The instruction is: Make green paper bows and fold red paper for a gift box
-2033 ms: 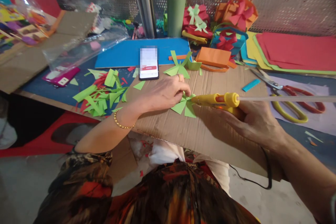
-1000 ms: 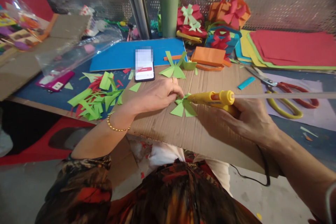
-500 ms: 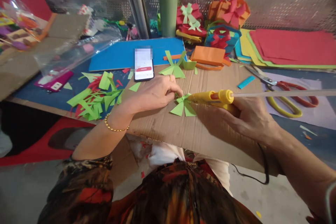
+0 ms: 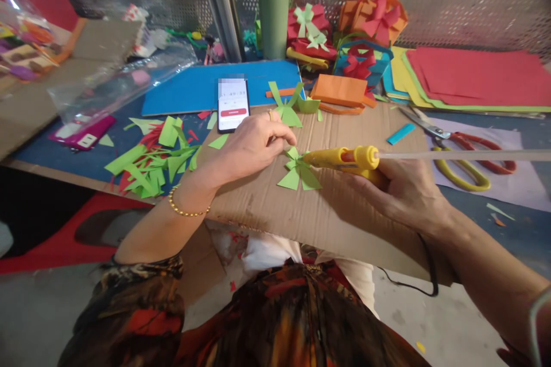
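A: Where can the bow (image 4: 299, 176) be seen?

B: It is laid on the cardboard (image 4: 262, 203), between the two hands, with its green tails spread toward the person.

A: How is the right hand (image 4: 411, 188) occupied?

B: The glue gun (image 4: 340, 159) is gripped in it by the handle, and the nozzle is pointed left, at the middle of the bow. A long glue stick (image 4: 469, 155) is seen jutting from the back of the gun, over the scissors (image 4: 439, 132).

A: And the left hand (image 4: 258, 143)?

B: It is held just beside the bow, with the fingers bent. Whether anything is pinched there cannot be told, since the fingertips are partly turned from view.

A: What is set beyond it?

B: A second cutout (image 4: 289, 113), also green, is placed farther back on the cardboard. The phone (image 4: 232, 108), its screen lit, is laid over the near edge of the blue board (image 4: 181, 89). Green and red scraps (image 4: 146, 165) are heaped to the left.

A: And to the right?

B: The scissors are rested partly on a lilac sheet (image 4: 527, 178), with a blue strip (image 4: 400, 133) left near the blades.
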Available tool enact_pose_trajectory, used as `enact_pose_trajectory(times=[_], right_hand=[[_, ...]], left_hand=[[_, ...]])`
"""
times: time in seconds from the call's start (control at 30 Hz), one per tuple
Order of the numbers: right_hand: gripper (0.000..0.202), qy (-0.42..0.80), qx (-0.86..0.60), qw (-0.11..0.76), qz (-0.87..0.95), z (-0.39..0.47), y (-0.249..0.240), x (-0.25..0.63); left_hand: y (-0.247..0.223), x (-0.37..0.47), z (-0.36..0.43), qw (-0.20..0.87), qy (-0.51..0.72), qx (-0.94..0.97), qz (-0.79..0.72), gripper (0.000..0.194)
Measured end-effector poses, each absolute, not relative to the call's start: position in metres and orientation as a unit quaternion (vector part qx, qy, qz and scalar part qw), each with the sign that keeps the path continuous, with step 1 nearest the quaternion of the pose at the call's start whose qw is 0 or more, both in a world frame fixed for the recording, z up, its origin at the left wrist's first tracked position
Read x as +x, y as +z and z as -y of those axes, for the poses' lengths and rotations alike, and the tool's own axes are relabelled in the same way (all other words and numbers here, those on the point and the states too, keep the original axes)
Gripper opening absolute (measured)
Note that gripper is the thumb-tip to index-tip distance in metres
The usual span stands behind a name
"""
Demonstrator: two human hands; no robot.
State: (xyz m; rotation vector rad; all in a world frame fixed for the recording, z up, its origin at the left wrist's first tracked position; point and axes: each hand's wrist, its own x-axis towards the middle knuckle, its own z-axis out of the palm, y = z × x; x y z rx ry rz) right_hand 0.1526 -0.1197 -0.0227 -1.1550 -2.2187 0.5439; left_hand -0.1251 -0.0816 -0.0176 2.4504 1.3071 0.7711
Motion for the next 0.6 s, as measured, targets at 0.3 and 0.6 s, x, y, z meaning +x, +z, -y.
enact_pose_trajectory(times=[0.3,0.6], right_hand=[[0.046,0.198,-0.435,0.267,0.837,0.1209,-0.0186,0.1559],[0.045,0.173,-0.444,0.281,0.833,0.1191,-0.0169,0.1555]], left_hand=[[-0.02,-0.1249,0.0797,0.135,0.246,0.85,-0.446,0.032],[-0.0187,-0.124,0.0799,0.138,0.241,0.848,-0.451,0.03]])
